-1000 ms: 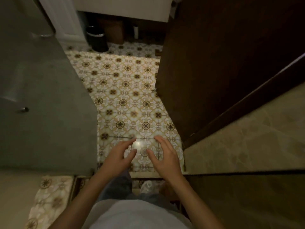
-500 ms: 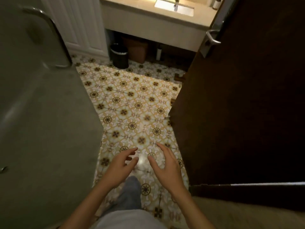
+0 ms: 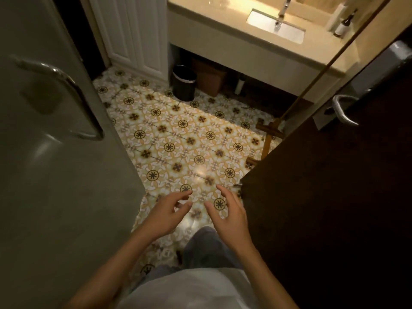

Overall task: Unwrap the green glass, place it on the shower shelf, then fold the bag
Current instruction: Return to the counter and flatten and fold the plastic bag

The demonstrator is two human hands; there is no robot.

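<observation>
My left hand (image 3: 166,214) and my right hand (image 3: 229,216) hover side by side in front of my waist, above the patterned floor tiles. Both are empty, fingers loosely curled and apart. Neither the green glass, nor any bag, nor a shower shelf shows anywhere in the head view.
A frosted glass door with a curved metal handle (image 3: 73,92) fills the left. A dark wooden door with a lever handle (image 3: 343,110) stands on the right. Ahead are a vanity with sink (image 3: 276,25), a black bin (image 3: 184,82), a wooden stand (image 3: 269,132) and a bottle (image 3: 343,24).
The view has tilted up and moved forward into the bathroom, bringing the sink and both door handles into sight. My hands keep the same empty, side-by-side pose.
</observation>
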